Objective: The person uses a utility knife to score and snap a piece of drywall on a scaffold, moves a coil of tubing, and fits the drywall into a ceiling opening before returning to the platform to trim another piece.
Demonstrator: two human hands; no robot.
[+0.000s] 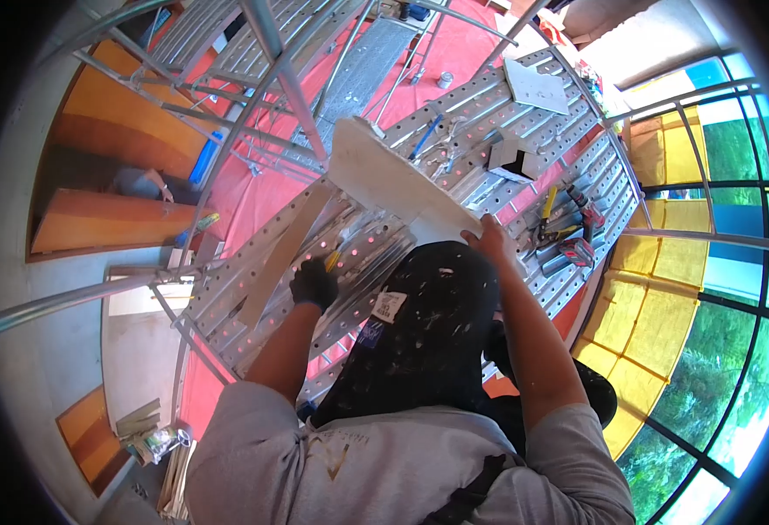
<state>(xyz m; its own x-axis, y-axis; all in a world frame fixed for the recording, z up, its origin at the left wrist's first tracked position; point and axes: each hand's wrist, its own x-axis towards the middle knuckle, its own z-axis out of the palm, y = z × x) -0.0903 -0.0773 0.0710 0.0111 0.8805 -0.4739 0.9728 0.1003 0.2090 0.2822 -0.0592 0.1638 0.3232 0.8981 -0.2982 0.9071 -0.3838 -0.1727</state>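
My right hand (pixel 489 238) is bare and grips the near end of a long pale board (pixel 406 192), thumb on its edge. The board is held tilted over the perforated metal scaffold deck (pixel 266 249), its far end near a scaffold pole. My left hand (pixel 316 282), in a dark glove, is closed around a yellow utility knife (pixel 333 261); its blade is too small to make out. A narrow brown strip (pixel 288 249) lies on the deck just left of that hand. My raised knee (pixel 441 289), in paint-spotted black trousers, is between my hands.
On the deck at right lie a drill (pixel 587 214), yellow-handled cutters (pixel 548 206) and a red-black battery tool (pixel 577 252). Board offcuts (pixel 535 87) and a blue marker-like stick (pixel 426 137) lie farther off. Scaffold poles (pixel 279 74) cross at left; another person (pixel 144 185) is below.
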